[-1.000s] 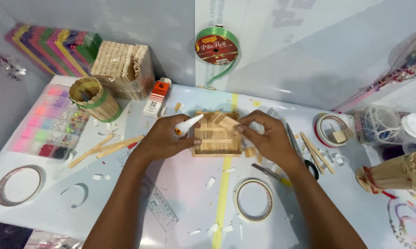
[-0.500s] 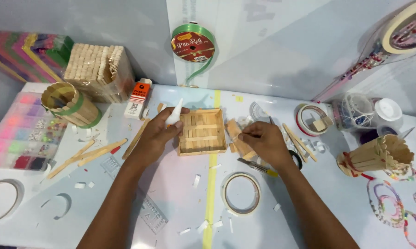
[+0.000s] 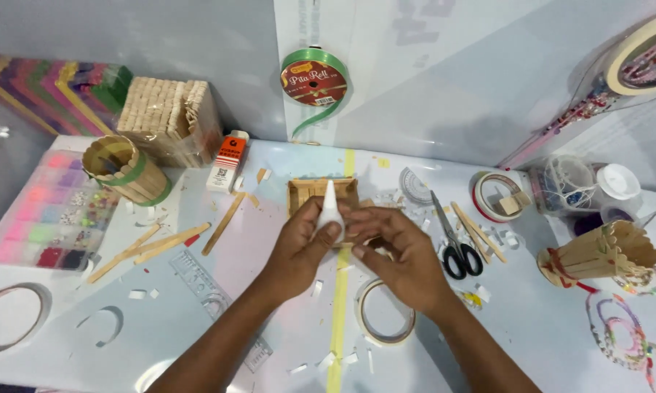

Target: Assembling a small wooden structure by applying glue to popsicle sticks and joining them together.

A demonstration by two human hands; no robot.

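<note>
At centre of the white craft table (image 3: 532, 342), both hands meet over a small square tray of flat wooden sticks (image 3: 308, 191), which lies flat just beyond the knuckles and is partly covered by them. Left hand (image 3: 302, 244): fingers closed around a white glue bottle (image 3: 332, 212) with a tapered nozzle, tip pointing away from the person and over the tray. Right hand (image 3: 397, 251): fingers loosely curled, fingertips touching the left hand beside the bottle; whether they pinch anything cannot be told. Near the right wrist: a ring of pale tape (image 3: 385, 313) lying flat, and a yellow strip (image 3: 340, 291) running down the table under the hands. Right of the hands: black-handled scissors (image 3: 453, 244), loose wooden sticks (image 3: 477, 231), a roll of tape with red edging (image 3: 497, 195), a clear tub of oddments (image 3: 572, 185), a cup built of sticks (image 3: 601, 253). Left of the hands: more loose sticks (image 3: 153, 244), a clear ruler (image 3: 204, 291), a stick cup banded in green (image 3: 124, 171), a compartment box of pink beads (image 3: 44, 222), a bundled block of sticks (image 3: 169, 120), an orange and white glue box (image 3: 226, 161). On the back wall: a reel of green ribbon (image 3: 313, 78).
</note>
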